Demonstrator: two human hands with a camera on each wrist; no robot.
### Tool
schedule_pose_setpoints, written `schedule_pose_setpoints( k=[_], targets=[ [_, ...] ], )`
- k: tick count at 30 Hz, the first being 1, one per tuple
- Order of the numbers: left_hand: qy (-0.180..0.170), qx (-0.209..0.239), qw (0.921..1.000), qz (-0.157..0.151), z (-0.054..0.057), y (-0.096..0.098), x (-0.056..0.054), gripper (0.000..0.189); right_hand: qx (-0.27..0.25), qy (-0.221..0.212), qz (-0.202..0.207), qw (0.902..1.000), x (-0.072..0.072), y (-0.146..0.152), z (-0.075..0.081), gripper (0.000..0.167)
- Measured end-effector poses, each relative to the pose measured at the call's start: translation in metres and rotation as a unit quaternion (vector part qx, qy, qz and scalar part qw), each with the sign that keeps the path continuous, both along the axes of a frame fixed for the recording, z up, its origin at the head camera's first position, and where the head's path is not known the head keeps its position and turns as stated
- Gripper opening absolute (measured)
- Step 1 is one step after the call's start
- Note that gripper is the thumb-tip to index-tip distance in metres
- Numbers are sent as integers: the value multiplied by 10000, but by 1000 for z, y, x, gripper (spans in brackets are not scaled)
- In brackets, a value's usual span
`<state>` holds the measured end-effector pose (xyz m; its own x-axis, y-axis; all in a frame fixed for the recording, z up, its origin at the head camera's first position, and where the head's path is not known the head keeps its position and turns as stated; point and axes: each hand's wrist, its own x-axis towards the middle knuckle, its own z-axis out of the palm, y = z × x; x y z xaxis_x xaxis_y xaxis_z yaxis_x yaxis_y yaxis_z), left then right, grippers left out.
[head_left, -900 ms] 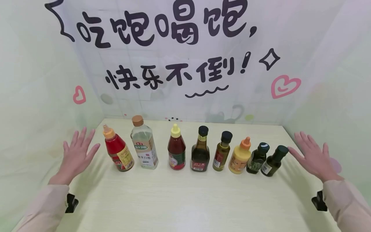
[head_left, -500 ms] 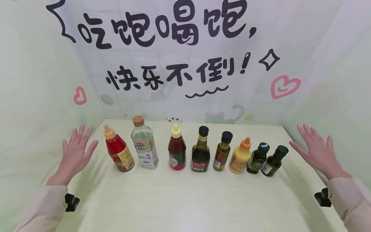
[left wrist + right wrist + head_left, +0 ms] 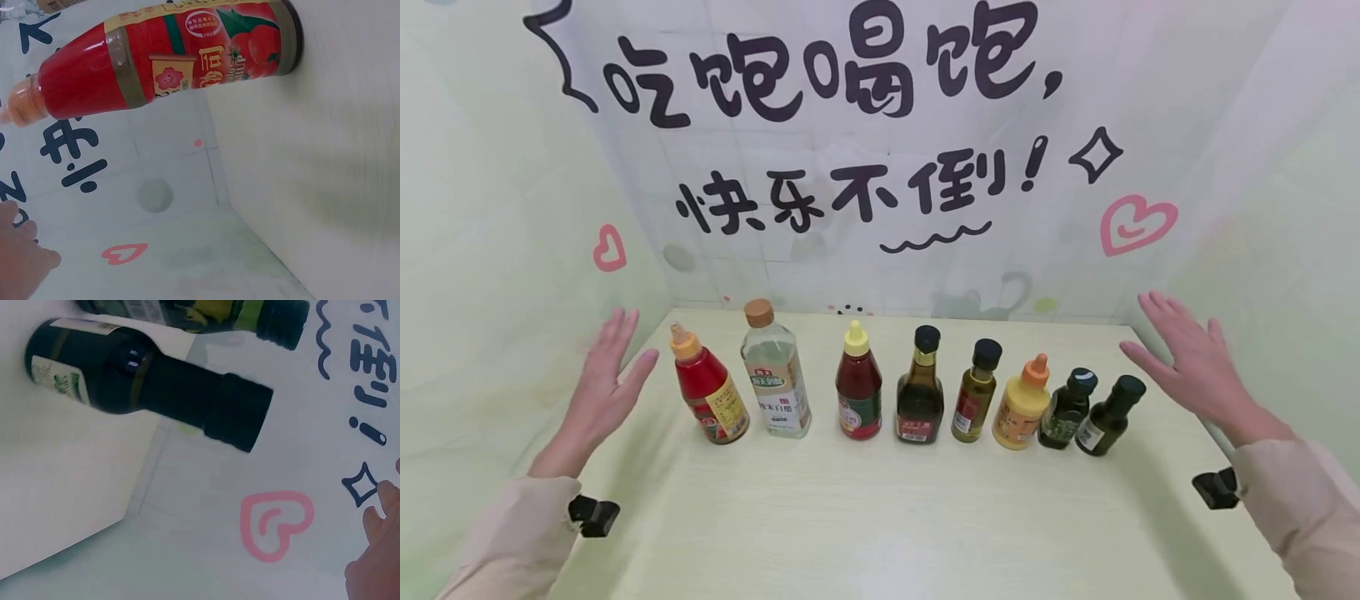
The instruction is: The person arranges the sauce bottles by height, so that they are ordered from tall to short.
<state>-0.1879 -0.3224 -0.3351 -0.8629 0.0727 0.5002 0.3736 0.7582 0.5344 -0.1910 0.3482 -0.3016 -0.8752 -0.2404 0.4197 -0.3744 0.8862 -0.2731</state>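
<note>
As I watch from afar, left hand and right hand hover, fingers loose, gripping nothing, near the ketchup bottle left of centre and dark green bottle right of centre, rowed upright, probably so neither gets blocked

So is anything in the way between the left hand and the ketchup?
No, nothing I can see. The ketchup is the bottle nearest the left hand, with just a gap between them. The clear bottle stands on the ketchup's far side, out of the way.
</note>
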Motion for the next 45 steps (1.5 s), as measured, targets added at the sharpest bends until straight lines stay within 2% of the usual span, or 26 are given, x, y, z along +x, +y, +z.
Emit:
schedule_pose_setpoints(
  k=[5, 10, 13, 18, 21, 29, 36, 41, 45],
  targets=[
    [-205, 516, 9985, -5, 5, 8, 1, 60, -278, 0, 376, 9989, -4, -23, 9, 69],
    [-545, 1016, 9933, 111, 11, 12, 1, 59, -426, 37, 707, 9966, -11, -48, 17, 69],
    [-587, 1235, 9906, 54, 13, 14, -1, 60, -439, 17, 883, 9951, -15, -62, 22, 70],
    [-736, 1669, 9831, -146, 16, 17, -5, 60, -504, -270, 1077, 9925, -26, -86, 33, 71],
    [-875, 1830, 9791, -147, 18, 19, -7, 59, -658, -449, 1163, 9900, -32, -100, 38, 71],
    [-1129, 1620, 9800, -238, 27, 21, -14, 59, -948, -358, 1688, 9804, -51, -139, 50, 69],
    [-1357, 1243, 9827, -220, 36, 20, -22, 60, -1146, -142, 2357, 9649, -59, -173, 56, 65],
    [-1653, 1028, 9803, -351, 39, 18, -26, 61, -1544, -412, 2730, 9486, -62, -200, 61, 62],
    [-1927, 946, 9754, -505, 41, 16, -28, 62, -1843, -644, 2893, 9371, -64, -224, 64, 60]
  ],
)
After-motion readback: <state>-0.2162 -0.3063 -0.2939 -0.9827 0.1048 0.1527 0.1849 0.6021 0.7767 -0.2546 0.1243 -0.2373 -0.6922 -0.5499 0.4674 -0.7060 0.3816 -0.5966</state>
